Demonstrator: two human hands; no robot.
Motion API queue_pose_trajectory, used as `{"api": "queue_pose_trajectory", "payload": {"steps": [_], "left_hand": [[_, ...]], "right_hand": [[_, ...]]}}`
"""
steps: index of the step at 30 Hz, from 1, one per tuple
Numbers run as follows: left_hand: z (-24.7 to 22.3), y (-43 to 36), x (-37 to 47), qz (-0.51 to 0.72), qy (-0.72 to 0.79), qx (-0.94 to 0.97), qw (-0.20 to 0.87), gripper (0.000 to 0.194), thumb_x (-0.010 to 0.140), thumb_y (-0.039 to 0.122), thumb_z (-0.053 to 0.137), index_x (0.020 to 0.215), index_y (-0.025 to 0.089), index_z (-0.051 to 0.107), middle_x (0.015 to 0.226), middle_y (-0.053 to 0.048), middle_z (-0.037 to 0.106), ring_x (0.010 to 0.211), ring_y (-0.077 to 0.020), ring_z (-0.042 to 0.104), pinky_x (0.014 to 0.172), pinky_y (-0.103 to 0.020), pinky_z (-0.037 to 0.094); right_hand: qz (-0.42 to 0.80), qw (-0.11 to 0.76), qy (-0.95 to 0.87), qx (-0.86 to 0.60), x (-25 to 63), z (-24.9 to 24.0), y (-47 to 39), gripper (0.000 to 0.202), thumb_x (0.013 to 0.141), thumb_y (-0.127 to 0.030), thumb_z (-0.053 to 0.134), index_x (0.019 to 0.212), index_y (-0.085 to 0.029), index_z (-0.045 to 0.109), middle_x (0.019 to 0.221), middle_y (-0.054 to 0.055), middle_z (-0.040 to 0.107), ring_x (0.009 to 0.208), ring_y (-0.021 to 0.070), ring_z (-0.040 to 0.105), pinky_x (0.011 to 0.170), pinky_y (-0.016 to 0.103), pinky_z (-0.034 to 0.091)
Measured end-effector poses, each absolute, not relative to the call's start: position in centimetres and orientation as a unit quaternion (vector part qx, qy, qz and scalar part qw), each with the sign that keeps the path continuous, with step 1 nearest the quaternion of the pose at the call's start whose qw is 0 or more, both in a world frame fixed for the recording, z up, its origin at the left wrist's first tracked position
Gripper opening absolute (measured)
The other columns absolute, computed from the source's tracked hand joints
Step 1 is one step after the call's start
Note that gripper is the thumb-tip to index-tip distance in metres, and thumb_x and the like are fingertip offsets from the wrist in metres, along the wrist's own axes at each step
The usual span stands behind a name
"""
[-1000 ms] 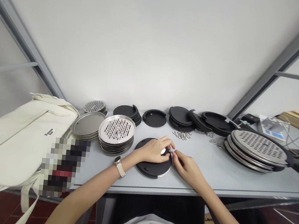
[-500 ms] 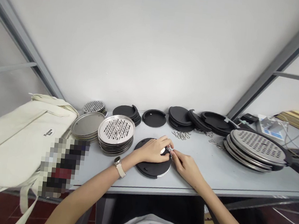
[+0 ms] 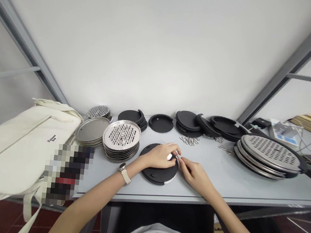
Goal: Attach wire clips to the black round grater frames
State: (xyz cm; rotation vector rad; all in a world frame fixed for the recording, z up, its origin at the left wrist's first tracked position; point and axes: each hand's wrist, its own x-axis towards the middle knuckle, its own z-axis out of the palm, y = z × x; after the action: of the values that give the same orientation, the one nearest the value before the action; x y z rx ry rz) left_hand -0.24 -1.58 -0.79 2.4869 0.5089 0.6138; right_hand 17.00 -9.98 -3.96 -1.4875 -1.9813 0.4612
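A round black disc (image 3: 156, 176) with a silvery rim showing at its front right lies flat near the table's front edge. My left hand (image 3: 162, 156), with a watch at the wrist, rests across its top and grips its right side with bent fingers. Just to the right, my right hand (image 3: 192, 172) pinches a small metal wire clip (image 3: 178, 156) at the disc's edge. The clip is mostly covered by my fingertips. A small white spot (image 3: 169, 157) shows under my left fingers; what it is I cannot make out.
Stacked metal grater discs (image 3: 122, 135) and plain metal discs (image 3: 92, 130) stand at left, beside a cream bag (image 3: 22, 143). Black holders (image 3: 160, 123) line the wall. Loose wire clips (image 3: 189, 141) lie behind my hands. Assembled graters (image 3: 270, 154) are piled at right.
Both hands stay nearly in place at the disc's right edge. My right fingertips have shifted very slightly, and the view has moved a little.
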Motion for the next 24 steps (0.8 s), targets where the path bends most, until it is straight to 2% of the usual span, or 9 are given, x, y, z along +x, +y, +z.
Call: {"api": "queue_pose_trajectory", "payload": {"steps": [6,12,24], "left_hand": [[-0.7,-1.45,-0.27,0.242,0.188,0.919,0.25,0.018,0.077,0.014,0.055,0.094,0.02,0.053,0.093,0.0,0.06,0.087,-0.0137,0.058,0.082,-0.025,0.045],[-0.67,-1.6,-0.35,0.222,0.208,0.926,0.223,0.02,0.079,0.018,0.054,0.099,0.022,0.052,0.101,-0.001,0.058,0.091,-0.0153,0.058,0.082,-0.026,0.046],[-0.83,-1.45,-0.33,0.22,0.228,0.927,0.199,0.021,0.077,0.021,0.056,0.097,0.022,0.051,0.099,-0.001,0.058,0.091,-0.016,0.059,0.082,-0.027,0.047]], "right_hand": [[0.2,0.304,-0.744,-0.561,17.16,-3.77,-9.88,0.035,0.098,-0.037,0.028,0.071,-0.021,0.045,0.061,0.0,0.055,0.054,0.0151,0.051,0.057,0.025,0.034],[0.189,0.289,-0.743,-0.573,17.05,-3.95,-9.51,0.037,0.098,-0.038,0.027,0.072,-0.022,0.047,0.06,0.001,0.056,0.053,0.0166,0.052,0.056,0.026,0.033],[0.165,0.26,-0.743,-0.595,16.81,-4.06,-9.13,0.04,0.097,-0.038,0.027,0.069,-0.021,0.049,0.059,0.002,0.058,0.051,0.0169,0.052,0.055,0.026,0.031]]}}
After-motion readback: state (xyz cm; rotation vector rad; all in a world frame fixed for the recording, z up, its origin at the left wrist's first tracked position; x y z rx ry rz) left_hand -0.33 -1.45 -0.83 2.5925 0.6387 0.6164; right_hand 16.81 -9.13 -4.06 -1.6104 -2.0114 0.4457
